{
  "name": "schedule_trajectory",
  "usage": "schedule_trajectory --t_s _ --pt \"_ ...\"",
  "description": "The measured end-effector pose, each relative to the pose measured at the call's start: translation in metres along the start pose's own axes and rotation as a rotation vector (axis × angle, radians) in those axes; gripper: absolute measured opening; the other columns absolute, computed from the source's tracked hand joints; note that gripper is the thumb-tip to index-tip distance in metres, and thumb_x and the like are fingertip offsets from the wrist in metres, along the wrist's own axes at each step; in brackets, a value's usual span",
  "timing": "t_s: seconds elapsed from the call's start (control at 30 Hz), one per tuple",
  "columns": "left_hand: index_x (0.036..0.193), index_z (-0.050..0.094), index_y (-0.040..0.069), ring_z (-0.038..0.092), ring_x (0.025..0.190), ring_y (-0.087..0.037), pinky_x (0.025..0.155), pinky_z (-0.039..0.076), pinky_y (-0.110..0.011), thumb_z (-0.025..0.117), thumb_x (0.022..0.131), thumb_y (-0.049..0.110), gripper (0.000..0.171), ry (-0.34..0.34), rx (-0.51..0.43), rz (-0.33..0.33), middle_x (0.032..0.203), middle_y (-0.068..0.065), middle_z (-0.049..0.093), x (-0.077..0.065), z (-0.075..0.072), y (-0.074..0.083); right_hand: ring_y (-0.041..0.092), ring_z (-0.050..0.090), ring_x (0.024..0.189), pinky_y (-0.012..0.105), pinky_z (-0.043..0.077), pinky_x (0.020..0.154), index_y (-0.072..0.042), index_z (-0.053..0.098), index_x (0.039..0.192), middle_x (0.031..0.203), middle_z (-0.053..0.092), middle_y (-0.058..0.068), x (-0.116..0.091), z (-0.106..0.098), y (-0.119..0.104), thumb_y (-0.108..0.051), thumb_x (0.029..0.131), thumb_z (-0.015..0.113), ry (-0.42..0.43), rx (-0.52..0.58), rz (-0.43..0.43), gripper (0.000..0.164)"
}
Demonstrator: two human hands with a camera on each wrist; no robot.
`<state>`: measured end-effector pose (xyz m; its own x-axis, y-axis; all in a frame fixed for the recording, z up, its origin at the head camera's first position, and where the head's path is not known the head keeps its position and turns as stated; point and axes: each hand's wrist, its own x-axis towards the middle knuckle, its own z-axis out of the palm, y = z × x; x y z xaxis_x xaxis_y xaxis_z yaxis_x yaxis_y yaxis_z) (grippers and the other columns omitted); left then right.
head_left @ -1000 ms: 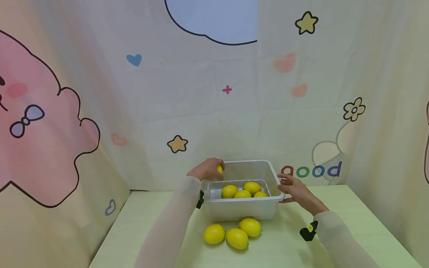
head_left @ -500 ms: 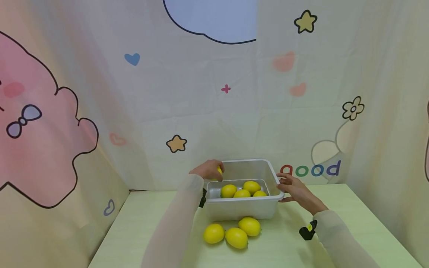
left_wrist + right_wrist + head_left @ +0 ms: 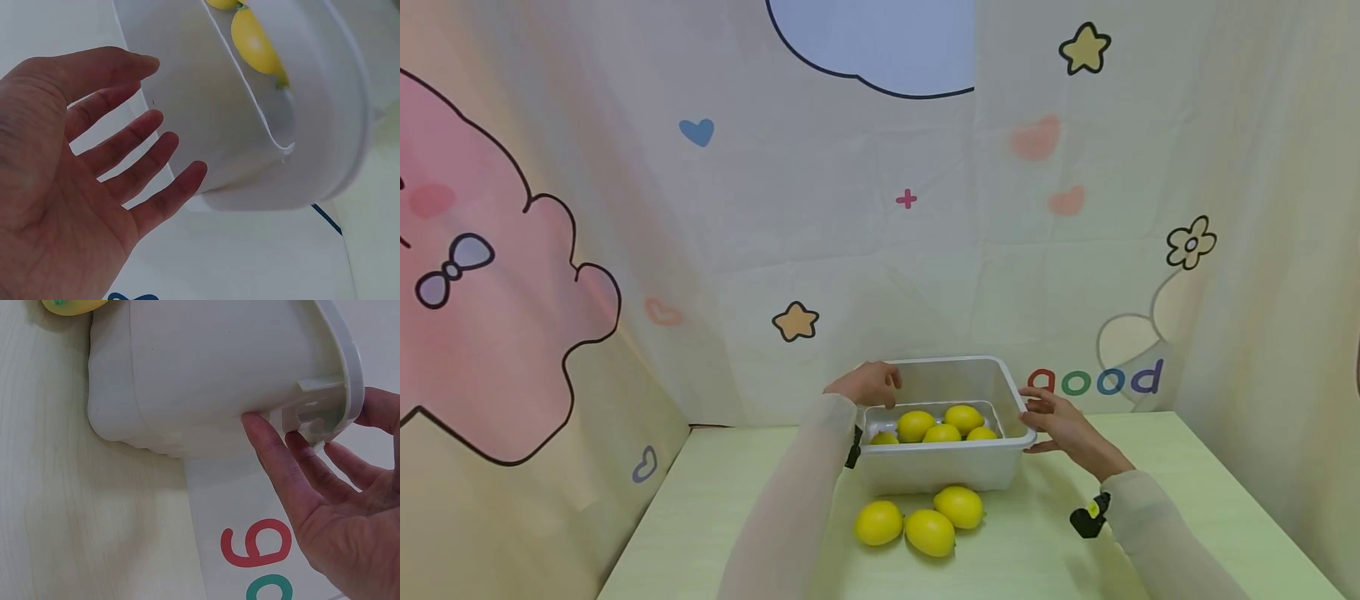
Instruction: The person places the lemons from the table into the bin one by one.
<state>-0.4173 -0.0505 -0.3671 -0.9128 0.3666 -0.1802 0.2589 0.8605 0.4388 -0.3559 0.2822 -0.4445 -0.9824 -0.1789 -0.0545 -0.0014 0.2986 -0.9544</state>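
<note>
Bin: white plastic bin (image 3: 942, 467) sits on the table's far middle, close to the backdrop; both hands are at its ends.
Lemons in bin: five counted from the head view, the fifth lemon (image 3: 883, 437) low in the left corner, partly hidden by the near wall.
Left hand: left hand (image 3: 868, 385) hovers above the bin's left rim, palm down; wrist view shows fingers (image 3: 134, 134) spread and straight, nothing held.
Right hand: right hand (image 3: 1060, 421) rests against the bin's right end; fingertips (image 3: 259, 434) lie straight under the rim's handle lip, thumb over the edge, not clenched.
Arms: both in sheer pale sleeves, each with a black wrist mount.
Loose lemons: three lemons (image 3: 929, 532) on the table just before the bin's near wall, touching one another.
Surface: pale green wood-grain table (image 3: 715, 500).
Room: cartoon cloth backdrop (image 3: 880, 250) on three sides, with stars, hearts, a cloud, and the word "good".
</note>
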Motion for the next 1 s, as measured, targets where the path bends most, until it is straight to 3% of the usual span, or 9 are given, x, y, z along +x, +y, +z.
schedule_trajectory --t_s 0.4,0.67,1.0 --pt "0.129 0.06 0.02 0.056 0.114 -0.024 0.099 0.051 -0.044 0.064 0.09 0.025 0.04 0.036 -0.025 0.038 0.138 -0.007 0.056 -0.005 0.001 -0.004 0.036 0.059 0.115 0.047 0.061 0.079 -0.007 0.027 0.153 0.149 0.034 0.032 0.0 0.0 0.0 -0.015 0.1 0.052 0.004 -0.012 -0.006 0.059" --pt "0.129 0.061 0.017 0.055 0.12 -0.025 0.104 0.049 -0.043 0.064 0.091 0.025 0.04 0.082 0.035 0.126 0.139 -0.009 0.057 -0.013 0.0 -0.011 0.037 0.059 0.115 0.047 0.061 0.077 -0.006 0.027 0.152 0.148 0.036 0.033 0.0 0.0 0.0 -0.014 0.1 0.052 0.012 -0.032 -0.011 0.059" --pt "0.131 0.059 0.016 0.05 0.131 -0.03 0.111 0.043 -0.044 0.063 0.093 0.027 0.04 0.121 0.041 0.188 0.142 -0.007 0.054 -0.029 -0.002 -0.02 0.036 0.061 0.112 0.045 0.061 0.076 -0.008 0.029 0.152 0.149 0.035 0.032 0.0 0.002 -0.001 -0.02 0.098 0.057 0.032 -0.051 0.004 0.061"
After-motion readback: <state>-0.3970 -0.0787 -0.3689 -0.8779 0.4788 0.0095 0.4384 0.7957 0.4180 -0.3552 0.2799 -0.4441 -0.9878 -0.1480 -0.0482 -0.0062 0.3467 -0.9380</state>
